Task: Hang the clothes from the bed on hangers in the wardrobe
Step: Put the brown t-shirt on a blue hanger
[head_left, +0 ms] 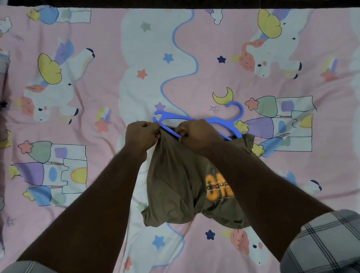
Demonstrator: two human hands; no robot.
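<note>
Olive-brown T-shirt point(177, 183) with an orange chest print, lying crumpled on the bed point(87, 83), whose pink sheet bears unicorns, stars and castles. A blue plastic hanger point(214, 120) lies at the shirt's upper edge, one arm tucked into the fabric, its hook toward the right. Left hand point(142, 136) and right hand point(196, 135) each pinch the shirt's upper edge, fingers curled tight on cloth. Checked sleeves point(333, 243) frame the lower corners.

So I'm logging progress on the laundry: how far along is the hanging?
Early. Nothing looks hung. In hand: both hands, left and right, grip the olive T-shirt's edge at the blue hanger on the bedsheet. Left: finish threading, then carry it to the wardrobe, out of view.
</note>
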